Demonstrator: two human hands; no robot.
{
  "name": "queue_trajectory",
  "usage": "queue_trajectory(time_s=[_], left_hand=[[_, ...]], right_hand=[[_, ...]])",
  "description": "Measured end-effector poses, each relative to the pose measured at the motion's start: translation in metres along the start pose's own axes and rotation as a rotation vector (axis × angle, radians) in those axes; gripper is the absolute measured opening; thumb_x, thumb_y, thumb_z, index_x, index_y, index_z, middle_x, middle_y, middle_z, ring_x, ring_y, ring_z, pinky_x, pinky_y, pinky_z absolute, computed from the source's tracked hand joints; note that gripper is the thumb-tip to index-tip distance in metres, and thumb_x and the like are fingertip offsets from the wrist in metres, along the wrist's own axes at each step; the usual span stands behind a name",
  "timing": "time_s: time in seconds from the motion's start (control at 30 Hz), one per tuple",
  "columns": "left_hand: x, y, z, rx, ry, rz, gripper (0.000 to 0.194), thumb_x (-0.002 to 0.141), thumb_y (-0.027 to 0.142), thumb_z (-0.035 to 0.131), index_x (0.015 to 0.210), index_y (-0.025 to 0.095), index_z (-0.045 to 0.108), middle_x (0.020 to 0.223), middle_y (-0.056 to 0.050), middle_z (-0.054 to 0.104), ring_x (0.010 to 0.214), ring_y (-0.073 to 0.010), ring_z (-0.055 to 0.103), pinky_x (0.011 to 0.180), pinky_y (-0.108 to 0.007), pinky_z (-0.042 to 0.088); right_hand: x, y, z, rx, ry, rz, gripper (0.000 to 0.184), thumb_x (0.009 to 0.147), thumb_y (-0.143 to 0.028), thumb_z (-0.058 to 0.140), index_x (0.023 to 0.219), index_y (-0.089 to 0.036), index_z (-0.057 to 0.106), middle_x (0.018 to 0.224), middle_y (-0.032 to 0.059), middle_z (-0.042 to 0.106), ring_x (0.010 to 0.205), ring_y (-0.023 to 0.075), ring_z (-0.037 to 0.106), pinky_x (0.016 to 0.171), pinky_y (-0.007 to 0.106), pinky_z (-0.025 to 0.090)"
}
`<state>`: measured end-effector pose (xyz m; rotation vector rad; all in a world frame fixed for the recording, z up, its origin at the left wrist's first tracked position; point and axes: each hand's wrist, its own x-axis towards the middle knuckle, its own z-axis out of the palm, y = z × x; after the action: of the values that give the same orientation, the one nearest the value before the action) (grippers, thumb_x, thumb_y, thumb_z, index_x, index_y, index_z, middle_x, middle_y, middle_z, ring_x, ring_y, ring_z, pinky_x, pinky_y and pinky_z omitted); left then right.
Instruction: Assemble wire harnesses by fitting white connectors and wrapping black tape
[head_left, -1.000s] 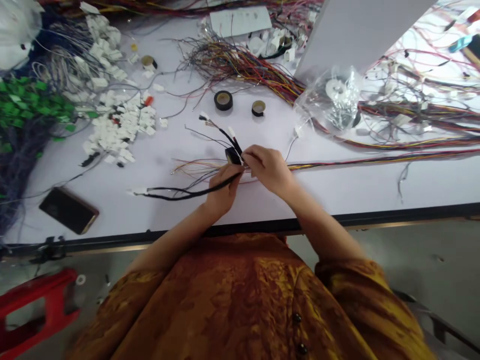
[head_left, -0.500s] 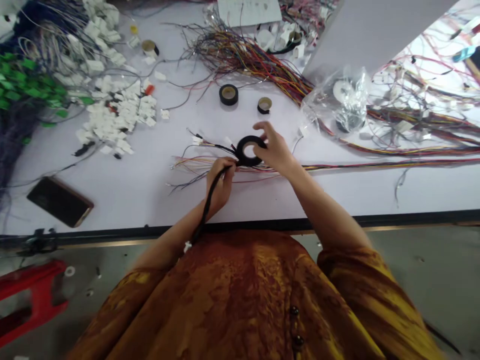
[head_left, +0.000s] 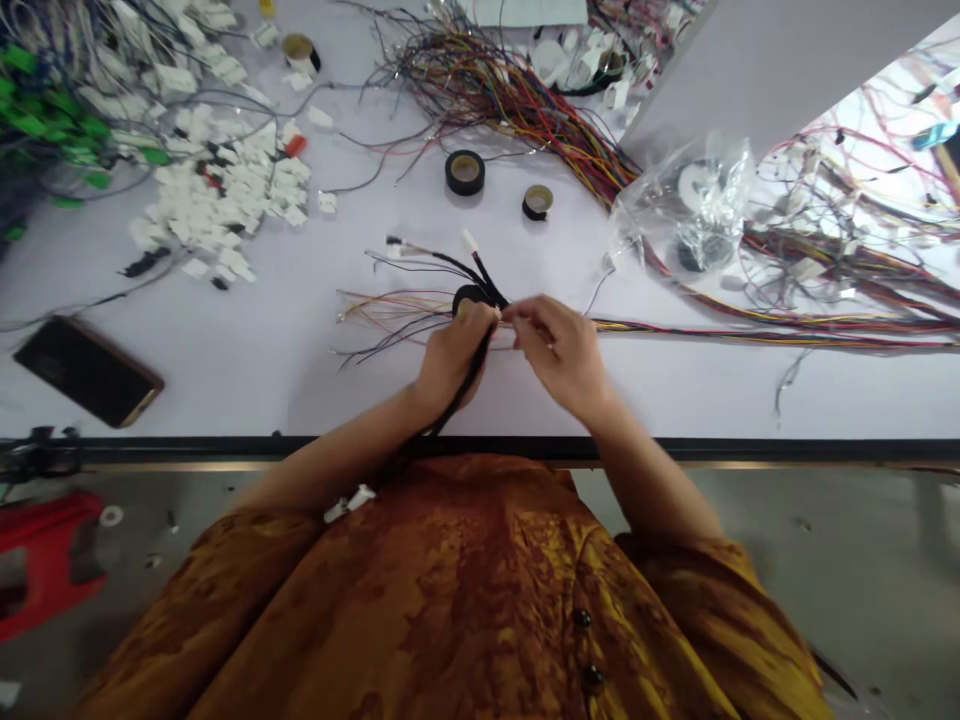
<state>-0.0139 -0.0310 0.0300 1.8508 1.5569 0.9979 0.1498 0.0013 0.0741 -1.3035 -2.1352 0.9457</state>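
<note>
My left hand (head_left: 450,358) is closed around a wire harness (head_left: 471,375) wrapped in black tape, whose lower end runs back over the table edge toward white connectors (head_left: 351,502) at my clothes. A black tape roll (head_left: 466,296) sits just beyond my left fingers, partly hidden by them. My right hand (head_left: 564,350) has its fingers curled in a pinch at the harness joint, touching it beside my left fingertips; the exact grip is partly hidden. Taped branches (head_left: 480,272) with small connectors point away from me, and loose thin wires (head_left: 379,310) fan out to the left.
Two tape rolls, one larger (head_left: 465,173) and one smaller (head_left: 537,203), lie beyond my hands. White connectors (head_left: 225,190) are heaped at left above a phone (head_left: 88,370). A wire bundle (head_left: 525,110), a clear plastic bag (head_left: 686,205) and long wires (head_left: 750,335) lie beyond and right.
The tape roll has passed from my right hand to beyond my left fingers. My right fingers have come down from spread to a pinch at the harness joint. The view has shifted slightly.
</note>
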Motion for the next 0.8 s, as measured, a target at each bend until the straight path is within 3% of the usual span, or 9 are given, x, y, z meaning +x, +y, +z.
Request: queue_trajectory(time_s=[0.1, 0.2, 0.27, 0.37, 0.47, 0.53, 0.6, 0.7, 0.8], left_hand=[[-0.012, -0.010, 0.009, 0.315, -0.092, 0.131, 0.017, 0.094, 0.014, 0.047, 0.100, 0.021, 0.061, 0.095, -0.007, 0.069, 0.065, -0.0163, 0.063, 0.051, -0.026, 0.037], [-0.017, -0.021, 0.015, 0.348, -0.083, 0.182, 0.020, 0.094, 0.013, 0.044, 0.093, 0.021, 0.062, 0.087, -0.006, 0.068, 0.060, -0.0158, 0.058, 0.053, -0.028, 0.036], [-0.018, -0.025, 0.016, 0.321, -0.077, 0.209, 0.019, 0.094, 0.013, 0.044, 0.090, 0.021, 0.061, 0.086, -0.006, 0.067, 0.064, -0.0171, 0.059, 0.058, -0.029, 0.041], [-0.022, -0.027, 0.016, 0.318, -0.093, 0.282, 0.019, 0.094, 0.010, 0.043, 0.093, 0.019, 0.060, 0.100, -0.009, 0.069, 0.077, -0.0187, 0.064, 0.065, -0.029, 0.046], [-0.026, -0.027, 0.015, 0.290, -0.080, 0.316, 0.017, 0.095, 0.011, 0.042, 0.096, 0.018, 0.058, 0.110, -0.012, 0.067, 0.079, -0.0173, 0.064, 0.064, -0.028, 0.047], [-0.026, -0.028, 0.012, 0.214, -0.043, 0.283, 0.014, 0.097, 0.015, 0.044, 0.094, 0.019, 0.057, 0.104, -0.009, 0.066, 0.078, -0.0160, 0.064, 0.065, -0.027, 0.048], [-0.021, -0.031, 0.009, 0.071, 0.057, 0.229, 0.012, 0.099, 0.022, 0.047, 0.090, 0.021, 0.056, 0.097, -0.007, 0.065, 0.086, -0.0159, 0.064, 0.073, -0.027, 0.051], [-0.006, -0.036, 0.007, -0.307, 0.190, 0.015, 0.014, 0.098, 0.029, 0.051, 0.088, 0.021, 0.055, 0.098, -0.006, 0.068, 0.084, -0.0148, 0.068, 0.076, -0.030, 0.057], [0.011, -0.038, 0.009, -0.695, 0.115, -0.246, 0.012, 0.095, 0.031, 0.058, 0.089, 0.020, 0.056, 0.101, -0.006, 0.072, 0.071, -0.0135, 0.071, 0.068, -0.031, 0.060]], right_hand=[[0.047, -0.021, -0.013, -0.172, -0.279, -0.012, 0.025, 0.097, -0.021, 0.045, 0.102, -0.015, 0.069, 0.094, 0.0091, 0.072, 0.087, 0.0187, 0.066, 0.082, 0.030, 0.048], [0.084, -0.034, 0.001, -0.427, -0.502, -0.013, 0.018, 0.088, -0.015, 0.056, 0.097, -0.010, 0.070, 0.096, 0.0163, 0.072, 0.094, 0.0257, 0.066, 0.083, 0.033, 0.048], [0.100, -0.035, 0.018, -0.569, -0.548, -0.015, 0.019, 0.082, -0.012, 0.064, 0.099, -0.007, 0.070, 0.100, 0.0200, 0.071, 0.099, 0.0305, 0.066, 0.083, 0.036, 0.049], [0.113, -0.031, 0.038, -0.679, -0.562, -0.014, 0.028, 0.072, -0.010, 0.073, 0.099, -0.008, 0.070, 0.101, 0.0205, 0.070, 0.102, 0.0342, 0.065, 0.083, 0.039, 0.050], [0.116, -0.023, 0.036, -0.635, -0.591, -0.034, 0.028, 0.069, -0.011, 0.072, 0.098, -0.008, 0.069, 0.104, 0.0193, 0.069, 0.099, 0.0314, 0.065, 0.083, 0.038, 0.049], [0.111, -0.016, 0.023, -0.501, -0.515, -0.081, 0.029, 0.073, -0.017, 0.068, 0.102, -0.011, 0.068, 0.106, 0.0155, 0.069, 0.096, 0.0264, 0.063, 0.083, 0.035, 0.049], [0.096, -0.004, 0.007, -0.347, -0.334, -0.086, 0.037, 0.078, -0.022, 0.062, 0.113, -0.013, 0.063, 0.108, 0.0112, 0.068, 0.095, 0.0225, 0.061, 0.083, 0.033, 0.049], [0.065, 0.019, -0.012, -0.207, -0.071, 0.012, 0.053, 0.084, -0.021, 0.051, 0.137, -0.017, 0.049, 0.113, 0.0087, 0.065, 0.099, 0.0212, 0.062, 0.083, 0.033, 0.052], [0.037, 0.037, -0.016, -0.222, 0.025, 0.018, 0.057, 0.088, -0.022, 0.047, 0.145, -0.020, 0.045, 0.133, 0.0134, 0.057, 0.115, 0.0248, 0.060, 0.093, 0.041, 0.052]])
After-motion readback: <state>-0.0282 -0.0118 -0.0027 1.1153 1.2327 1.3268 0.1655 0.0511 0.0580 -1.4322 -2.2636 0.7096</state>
